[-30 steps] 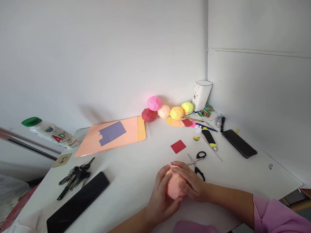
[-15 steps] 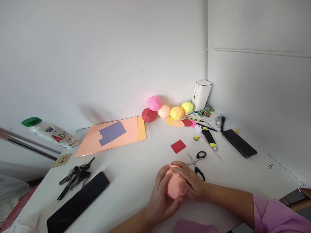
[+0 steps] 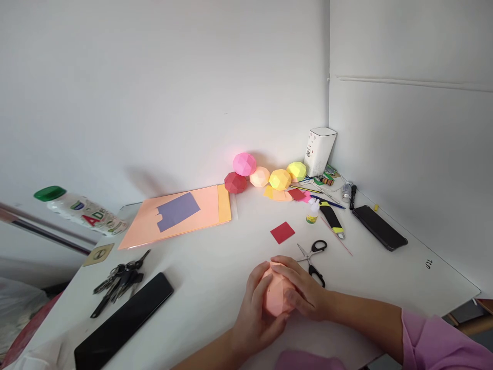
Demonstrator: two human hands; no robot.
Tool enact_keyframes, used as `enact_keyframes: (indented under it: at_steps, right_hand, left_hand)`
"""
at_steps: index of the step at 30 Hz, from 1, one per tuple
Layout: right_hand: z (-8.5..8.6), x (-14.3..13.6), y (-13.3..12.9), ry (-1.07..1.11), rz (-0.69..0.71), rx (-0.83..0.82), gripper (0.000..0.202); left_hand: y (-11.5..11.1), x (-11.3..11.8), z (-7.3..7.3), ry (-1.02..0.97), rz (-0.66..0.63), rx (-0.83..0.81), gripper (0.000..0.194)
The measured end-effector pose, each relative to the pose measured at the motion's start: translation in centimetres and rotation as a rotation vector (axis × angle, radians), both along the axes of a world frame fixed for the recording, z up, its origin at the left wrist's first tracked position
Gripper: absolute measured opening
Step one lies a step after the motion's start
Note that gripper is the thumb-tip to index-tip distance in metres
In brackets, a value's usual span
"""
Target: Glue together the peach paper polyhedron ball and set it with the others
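A faceted peach paper ball [image 3: 276,295] is cupped between my two hands near the front of the table. My left hand [image 3: 254,316] wraps its left and lower side, with the thumb underneath. Over its top and right side curl the fingers of my right hand [image 3: 308,290]. Just beyond my right hand lie open scissors [image 3: 311,259] with black handles. A red paper square [image 3: 282,233] rests flat beyond the ball. Against the wall stand finished-looking faceted balls in pink [image 3: 244,164], red [image 3: 235,182], peach [image 3: 259,177], yellow [image 3: 280,179] and lime [image 3: 296,171].
Left are peach paper sheets [image 3: 142,221] with a purple piece [image 3: 179,210], a tilted bottle [image 3: 84,211], keys [image 3: 121,277] and a black phone [image 3: 125,321]. Right are a glue bottle [image 3: 313,211], a utility knife [image 3: 332,220], a black case [image 3: 379,227] and a white box [image 3: 320,151].
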State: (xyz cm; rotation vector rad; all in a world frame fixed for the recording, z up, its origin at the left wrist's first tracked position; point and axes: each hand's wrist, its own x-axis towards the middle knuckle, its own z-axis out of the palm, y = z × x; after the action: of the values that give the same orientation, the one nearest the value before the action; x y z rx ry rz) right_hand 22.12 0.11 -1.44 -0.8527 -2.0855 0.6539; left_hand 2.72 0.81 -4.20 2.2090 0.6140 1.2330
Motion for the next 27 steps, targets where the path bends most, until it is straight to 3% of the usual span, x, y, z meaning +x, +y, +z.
enact_keyframes:
  at_steps: [27]
  right_hand:
    - [-0.01, 0.04, -0.06, -0.008, -0.006, -0.011, 0.045]
  left_hand:
    - [0.0, 0.01, -0.14, 0.01, 0.001, -0.004, 0.068]
